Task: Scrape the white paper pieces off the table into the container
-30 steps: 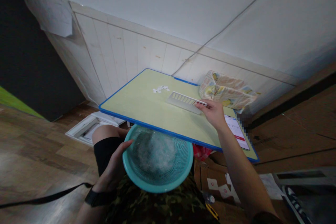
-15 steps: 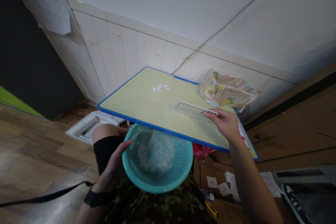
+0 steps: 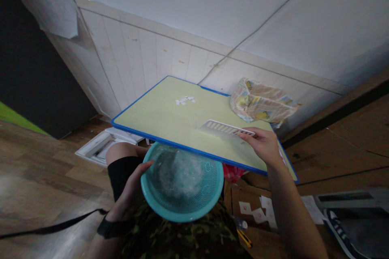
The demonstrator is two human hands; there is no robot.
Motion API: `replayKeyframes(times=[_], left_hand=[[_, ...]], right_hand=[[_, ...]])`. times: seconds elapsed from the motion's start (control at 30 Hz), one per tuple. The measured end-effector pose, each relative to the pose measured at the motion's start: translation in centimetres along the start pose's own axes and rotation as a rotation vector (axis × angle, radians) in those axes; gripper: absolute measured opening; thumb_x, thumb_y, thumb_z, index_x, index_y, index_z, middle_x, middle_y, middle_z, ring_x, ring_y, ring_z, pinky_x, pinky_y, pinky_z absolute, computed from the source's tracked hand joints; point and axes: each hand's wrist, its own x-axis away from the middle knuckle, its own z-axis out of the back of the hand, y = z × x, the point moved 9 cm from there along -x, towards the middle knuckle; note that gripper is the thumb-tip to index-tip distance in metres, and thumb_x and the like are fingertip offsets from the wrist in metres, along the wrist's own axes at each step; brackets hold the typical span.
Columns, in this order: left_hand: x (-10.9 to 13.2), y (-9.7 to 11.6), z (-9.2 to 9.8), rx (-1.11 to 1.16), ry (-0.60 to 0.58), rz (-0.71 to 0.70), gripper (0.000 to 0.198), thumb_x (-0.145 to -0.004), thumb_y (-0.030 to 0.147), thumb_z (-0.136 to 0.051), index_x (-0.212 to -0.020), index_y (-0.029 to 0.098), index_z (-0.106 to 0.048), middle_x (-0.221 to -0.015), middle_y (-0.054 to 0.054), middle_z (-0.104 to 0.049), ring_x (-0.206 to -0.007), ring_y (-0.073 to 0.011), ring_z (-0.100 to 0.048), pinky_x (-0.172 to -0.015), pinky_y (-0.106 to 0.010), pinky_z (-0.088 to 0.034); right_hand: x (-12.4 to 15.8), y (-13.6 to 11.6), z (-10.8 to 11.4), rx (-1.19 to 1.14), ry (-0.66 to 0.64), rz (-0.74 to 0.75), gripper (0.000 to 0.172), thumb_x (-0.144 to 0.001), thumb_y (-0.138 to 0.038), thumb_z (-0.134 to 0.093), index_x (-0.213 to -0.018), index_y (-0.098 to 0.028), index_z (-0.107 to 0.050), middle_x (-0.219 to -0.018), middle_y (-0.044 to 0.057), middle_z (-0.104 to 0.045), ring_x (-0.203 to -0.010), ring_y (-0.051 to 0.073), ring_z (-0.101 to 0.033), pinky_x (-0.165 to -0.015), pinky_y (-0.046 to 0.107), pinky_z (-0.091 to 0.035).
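My left hand (image 3: 138,178) grips the left rim of a turquoise plastic colander (image 3: 182,215), thumb over the edge. The colander rests on my lap under the table's front edge, with a heap of clear, whitish bits (image 3: 180,174) inside; I cannot make out what they are. Over the right half of the folding table (image 3: 158,117), my right hand (image 3: 263,143) pinches the right end of a thin white slotted plastic piece (image 3: 225,130). The piece is tilted, its lower edge at or near the tabletop. Small white scraps (image 3: 185,100) lie farther back on the table.
A patterned cloth basket (image 3: 263,99) stands at the back right corner by the wall. White open box (image 3: 101,145) on the floor at left. Cardboard at right carries paper slips (image 3: 259,215), a yellow cutter (image 3: 244,238) and a small bottle (image 3: 241,223). A shoe (image 3: 338,230) is beyond.
My right hand and the white slotted piece have shifted slightly right and toward me. My left hand keeps its hold on the colander. The view has tilted a little.
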Motion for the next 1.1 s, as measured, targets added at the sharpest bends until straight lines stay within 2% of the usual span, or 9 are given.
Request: replayKeyframes(times=[0.13,0.37,0.57,0.8,1.1], left_hand=[[-0.4,-0.2,0.2,0.0,-0.054,-0.02,0.036,-0.082,0.033,-0.073,-0.111,0.012,-0.076,-0.094,-0.011,-0.084,-0.102,-0.035,-0.075,-0.091,-0.04,-0.06],[-0.4,0.0,0.2,0.0,-0.067,-0.039,0.029,-0.082,0.032,-0.072,-0.103,0.012,-0.078,-0.097,-0.012,-0.083,-0.105,-0.0338,-0.074,-0.09,-0.036,-0.06],[-0.4,-0.1,0.0,-0.005,-0.067,-0.014,0.027,-0.084,0.03,-0.07,-0.103,0.014,-0.078,-0.094,-0.011,-0.084,-0.105,-0.0338,-0.074,-0.093,-0.037,-0.058],[-0.6,0.0,0.1,0.005,-0.077,-0.034,0.036,-0.079,0.036,-0.074,-0.104,0.01,-0.078,-0.092,-0.014,-0.083,-0.1,-0.0365,-0.075,-0.092,-0.038,-0.058],[-0.7,0.1,0.3,-0.024,-0.045,-0.046,0.027,-0.084,0.029,-0.069,-0.099,0.009,-0.078,-0.081,-0.012,-0.083,-0.081,-0.0315,-0.079,-0.081,-0.037,-0.062]], right_hand=[[0.0,0.0,0.0,-0.015,0.016,0.012,0.018,-0.081,-0.039,-0.074,-0.088,-0.023,-0.081,-0.083,0.003,-0.079,-0.069,0.02,-0.072,-0.061,0.03,-0.056],[0.1,0.2,-0.7,-0.011,-0.033,0.002,0.022,-0.08,-0.041,-0.076,-0.089,-0.022,-0.081,-0.083,0.004,-0.079,-0.068,0.02,-0.071,-0.06,0.029,-0.055],[-0.2,-0.7,-0.9,-0.04,0.007,0.019,0.018,-0.081,-0.038,-0.075,-0.088,-0.023,-0.081,-0.083,0.003,-0.079,-0.071,0.02,-0.072,-0.063,0.029,-0.055],[-0.6,-0.4,-0.5,0.007,0.021,0.011,0.019,-0.082,-0.038,-0.074,-0.089,-0.022,-0.081,-0.085,0.004,-0.079,-0.072,0.021,-0.072,-0.064,0.03,-0.054],[-0.2,-1.0,-0.9,0.002,0.011,0.045,0.017,-0.082,-0.038,-0.074,-0.087,-0.023,-0.081,-0.084,0.003,-0.079,-0.073,0.02,-0.072,-0.065,0.029,-0.055]])
